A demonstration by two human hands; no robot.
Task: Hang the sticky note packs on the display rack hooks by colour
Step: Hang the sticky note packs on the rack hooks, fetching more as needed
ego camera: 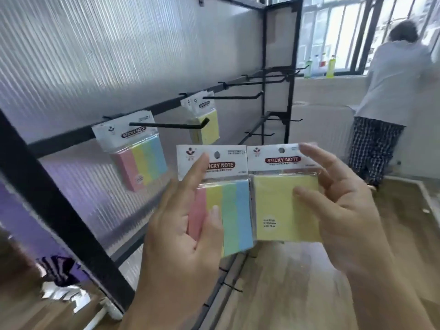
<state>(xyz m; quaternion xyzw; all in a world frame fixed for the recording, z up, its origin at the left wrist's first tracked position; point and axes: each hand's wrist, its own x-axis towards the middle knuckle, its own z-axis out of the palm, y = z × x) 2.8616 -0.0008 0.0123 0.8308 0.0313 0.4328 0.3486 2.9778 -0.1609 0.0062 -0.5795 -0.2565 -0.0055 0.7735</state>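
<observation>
left hand point(181, 234): four-colour pack point(232, 210) is pinched, thumb on its face. right hand point(345, 206): yellow pack point(281, 206) is gripped at its right edge; the two packs' side edges touch. display rack point(59, 210): hung four-colour pack point(135, 153) is carried on the nearest hook point(166, 125); hung yellow packs point(207, 125) one hook further; bare hooks point(233, 97) beyond, open air at their tips.

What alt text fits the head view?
The left hand holds a four-colour sticky note pack and the right hand a yellow pack, side by side before the black display rack. Another four-colour pack and yellow packs already hang on separate hooks.
</observation>
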